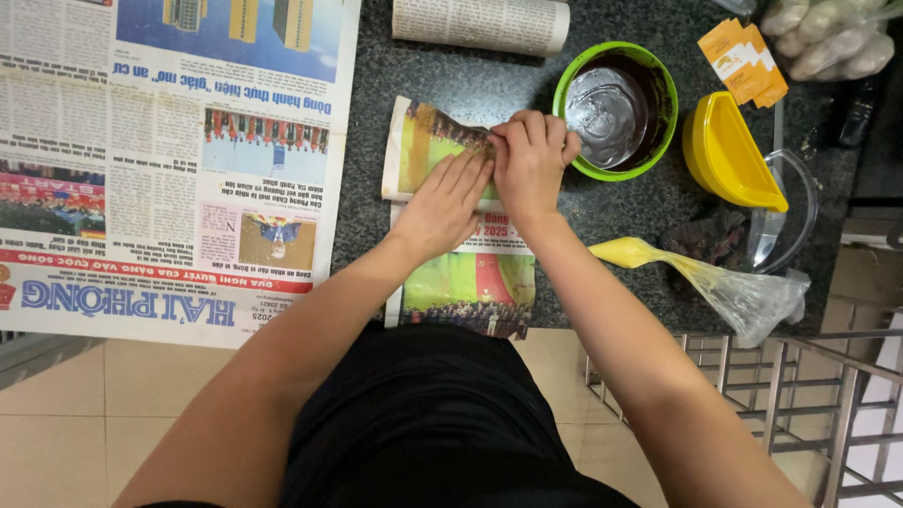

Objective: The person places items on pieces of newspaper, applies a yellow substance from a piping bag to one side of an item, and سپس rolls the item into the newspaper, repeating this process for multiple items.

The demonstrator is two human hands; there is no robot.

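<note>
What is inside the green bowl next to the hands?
The green bowl holds a glossy dark brown liquid or batter with a lighter grey sheen in the middle. The liquid covers the bottom of the bowl, so nothing beneath it can be seen.
</note>
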